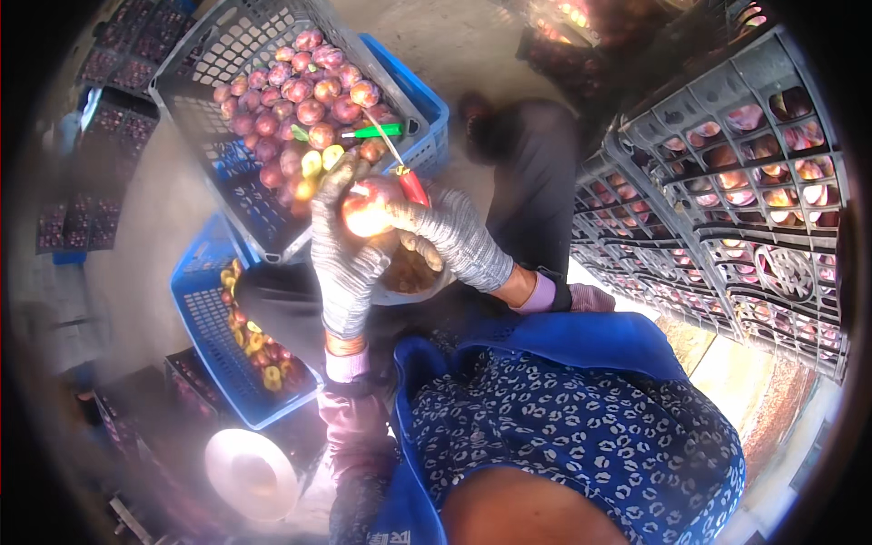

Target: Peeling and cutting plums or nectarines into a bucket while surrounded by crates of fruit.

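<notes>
Both my hands wear grey knitted gloves and meet in front of the plum crate. My left hand (343, 272) is closed around a reddish plum (371, 207), its fingers reaching up along the fruit's left side. From the right, my right hand (459, 241) presses its thumb against the same plum. It also grips a small knife (412, 187) with a red handle, whose thin blade points up and left towards the crate. A second knife (372, 132), green-handled, rests on the heaped plums (309, 111). Yellow cut fruit (312, 163) lies just beyond my left fingertips.
The grey crate (182, 86) overlaps a blue crate (434, 113). Another blue crate (207, 307), at left, contains cut plums. Black crates (704, 263) full of plums stand stacked at right. A pale round object (252, 474) sits at lower left. More plum trays (118, 136) line the far left.
</notes>
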The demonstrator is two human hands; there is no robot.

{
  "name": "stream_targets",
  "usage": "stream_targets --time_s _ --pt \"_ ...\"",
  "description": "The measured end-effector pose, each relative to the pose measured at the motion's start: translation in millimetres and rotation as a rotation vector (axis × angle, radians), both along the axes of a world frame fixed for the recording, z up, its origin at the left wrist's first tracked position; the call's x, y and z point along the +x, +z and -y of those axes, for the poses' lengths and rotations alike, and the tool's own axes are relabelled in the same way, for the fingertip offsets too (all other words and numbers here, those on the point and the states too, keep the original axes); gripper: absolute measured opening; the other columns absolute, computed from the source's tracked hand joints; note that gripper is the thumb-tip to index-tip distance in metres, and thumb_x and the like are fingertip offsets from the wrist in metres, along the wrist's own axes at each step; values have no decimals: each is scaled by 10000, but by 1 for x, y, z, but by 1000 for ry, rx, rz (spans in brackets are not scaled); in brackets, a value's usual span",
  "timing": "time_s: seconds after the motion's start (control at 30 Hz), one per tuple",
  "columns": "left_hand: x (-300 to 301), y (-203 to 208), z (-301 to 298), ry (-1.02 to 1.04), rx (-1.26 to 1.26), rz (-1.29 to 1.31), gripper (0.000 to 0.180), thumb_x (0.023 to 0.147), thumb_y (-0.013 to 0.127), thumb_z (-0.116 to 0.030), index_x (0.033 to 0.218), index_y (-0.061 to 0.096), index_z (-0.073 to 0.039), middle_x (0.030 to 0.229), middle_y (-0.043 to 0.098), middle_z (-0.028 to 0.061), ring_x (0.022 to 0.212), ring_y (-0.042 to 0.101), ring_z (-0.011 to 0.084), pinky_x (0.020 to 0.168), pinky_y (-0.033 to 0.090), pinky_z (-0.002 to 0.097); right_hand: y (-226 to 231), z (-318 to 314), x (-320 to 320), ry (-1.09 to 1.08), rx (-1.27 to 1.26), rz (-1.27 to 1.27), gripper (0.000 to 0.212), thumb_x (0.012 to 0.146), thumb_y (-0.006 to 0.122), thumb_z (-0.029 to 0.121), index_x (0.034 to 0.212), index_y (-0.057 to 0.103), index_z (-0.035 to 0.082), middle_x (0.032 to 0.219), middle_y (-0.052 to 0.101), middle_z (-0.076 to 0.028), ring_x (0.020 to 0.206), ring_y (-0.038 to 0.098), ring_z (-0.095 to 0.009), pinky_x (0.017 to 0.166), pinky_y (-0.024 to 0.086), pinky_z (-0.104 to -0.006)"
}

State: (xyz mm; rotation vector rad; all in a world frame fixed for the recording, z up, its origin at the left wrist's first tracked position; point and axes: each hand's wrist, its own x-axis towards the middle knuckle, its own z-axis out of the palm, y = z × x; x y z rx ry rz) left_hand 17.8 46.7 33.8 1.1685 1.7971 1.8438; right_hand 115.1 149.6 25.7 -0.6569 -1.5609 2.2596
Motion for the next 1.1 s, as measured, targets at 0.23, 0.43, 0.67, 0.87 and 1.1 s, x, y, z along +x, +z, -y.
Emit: stream_targets --time_s 0.23,0.43,0.67,0.87,1.1 --pt "26 -27 33 -36 127 678 667 734 717 -188 1289 406 15 1159 526 70 1049 507 150 929 413 276 -22 19 12 -35 327 28 360 860 621 353 1011 621 25 752 601 -83 640 569 -126 596 456 -292" --pt "26 -28 47 209 -26 263 590 719 726 -73 1236 460 25 1098 565 79 980 545 142 876 452 266 17 28 42 194 -181 27 344 939 508 337 899 613 11 587 502 27 508 436 -25 452 342 -176" --pt "30 -29 53 191 -119 224 633 677 741 -56 1243 467 10 1090 578 85 970 560 152 869 458 279 15 45 40 241 -144 41 520 930 450 483 622 507 69 491 431 25 398 347 -44 390 246 -196" --pt "30 -32 54 188 -131 184 632 663 714 -23 1243 466 5 1108 566 86 974 559 157 865 460 279 4 42 43 352 -183 98 501 917 475 485 628 503 77 489 399 38 420 349 -43 410 257 -194" --pt "26 -42 53 184 -189 184 540 652 725 -26 1145 506 5 1054 573 90 942 566 162 834 470 285 5 43 43 289 -2 94 414 899 539 423 722 557 49 521 415 40 408 341 -40 383 257 -203"
